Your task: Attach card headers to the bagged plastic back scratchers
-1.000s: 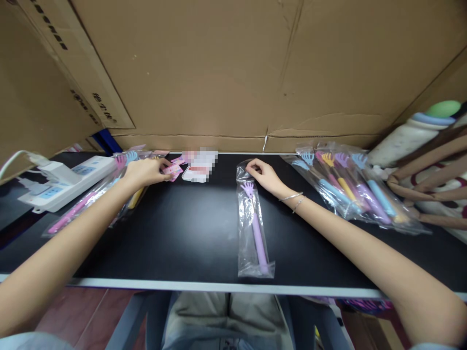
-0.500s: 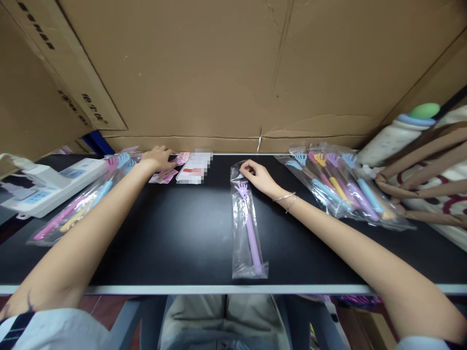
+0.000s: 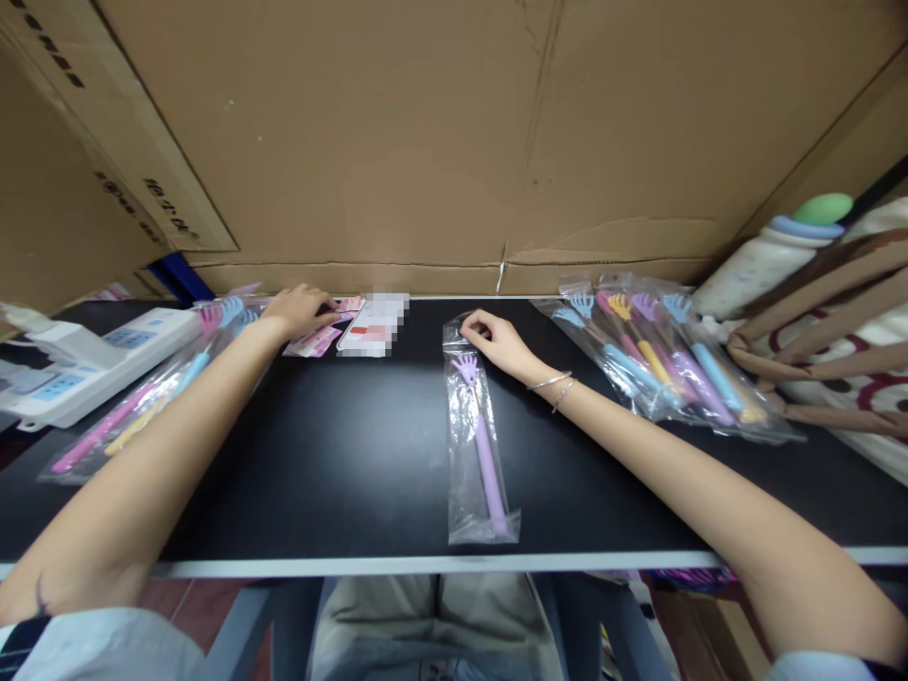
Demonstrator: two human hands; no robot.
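A purple back scratcher (image 3: 486, 463) with a hand-shaped head lies inside a clear plastic bag (image 3: 460, 492) on the black table. At the bag's top end, my right hand (image 3: 497, 340) has thumb and index finger curled together on the plastic. My left hand (image 3: 294, 312) reaches to the back left, fingers apart and bent over several pink printed cards (image 3: 316, 340); its fingertips are partly hidden. Just right of these cards lies a white sheet (image 3: 373, 326) with a red mark, partly blurred out.
On the right lies a group of bagged back scratchers (image 3: 653, 364), near a white bottle (image 3: 759, 265) and a brown-handled bag (image 3: 809, 331). More bagged scratchers (image 3: 142, 407) and a white power strip (image 3: 128, 345) lie left. Cardboard (image 3: 397, 142) walls the back.
The view has shifted slightly. My left hand's fingers have bent a little more over the pink cards. My right hand keeps its place at the bag's top.
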